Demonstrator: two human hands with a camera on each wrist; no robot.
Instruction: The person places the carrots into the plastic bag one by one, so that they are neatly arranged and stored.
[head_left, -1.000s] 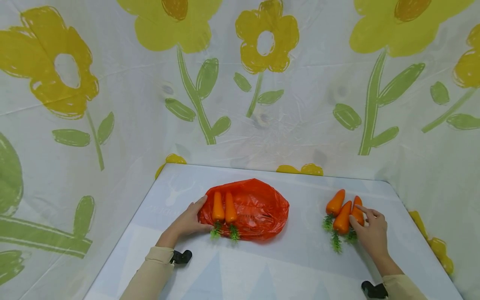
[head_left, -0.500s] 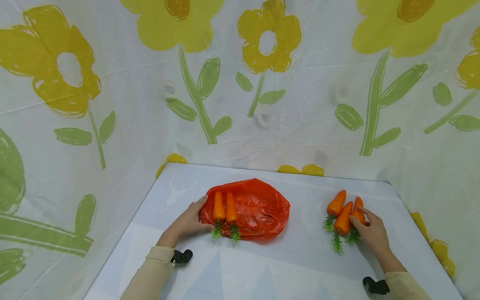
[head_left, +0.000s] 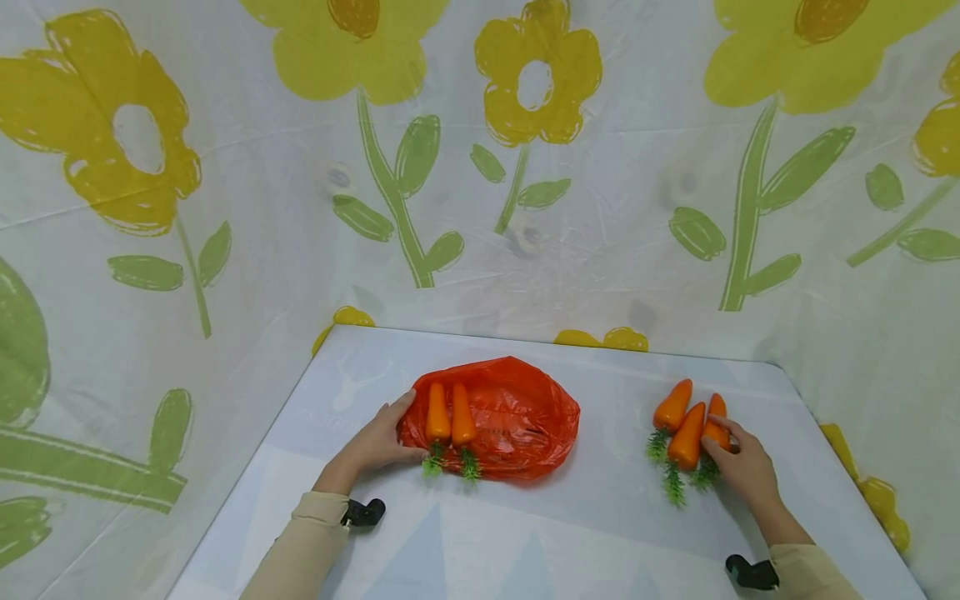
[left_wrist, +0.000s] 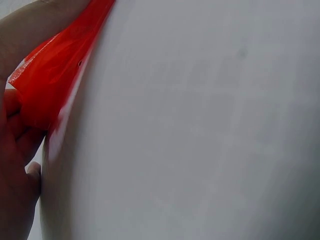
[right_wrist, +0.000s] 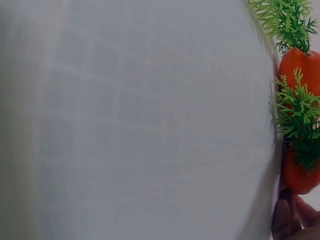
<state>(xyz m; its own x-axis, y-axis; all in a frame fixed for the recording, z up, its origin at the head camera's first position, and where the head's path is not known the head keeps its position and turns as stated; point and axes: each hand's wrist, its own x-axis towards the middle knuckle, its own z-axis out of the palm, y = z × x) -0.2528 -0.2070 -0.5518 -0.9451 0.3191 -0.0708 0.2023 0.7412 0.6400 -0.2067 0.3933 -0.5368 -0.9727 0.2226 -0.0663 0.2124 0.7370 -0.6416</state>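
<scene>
A crumpled red plastic bag [head_left: 521,417] lies in the middle of the table in the head view. Two orange carrots with green tops, a left one [head_left: 437,415] and a right one [head_left: 462,417], lie side by side on its left part. The left hand [head_left: 377,437] holds the bag's left edge; the left wrist view shows its fingers against the red plastic [left_wrist: 55,70]. At the right is a cluster of three more carrots. The right hand [head_left: 748,468] grips the rightmost carrot [head_left: 717,407], next to the middle carrot [head_left: 686,440] and the left one [head_left: 672,406].
The white table [head_left: 600,517] has pale blue triangle prints. A flower-patterned cloth [head_left: 600,275] hangs behind and beside it. Each wrist wears a black device, the left device [head_left: 365,512] and the right device [head_left: 752,572].
The right hand's fingers have closed in a little on the rightmost carrot. The left hand, the bag and the other carrots look unmoved, apart from a slight shift of the head view.
</scene>
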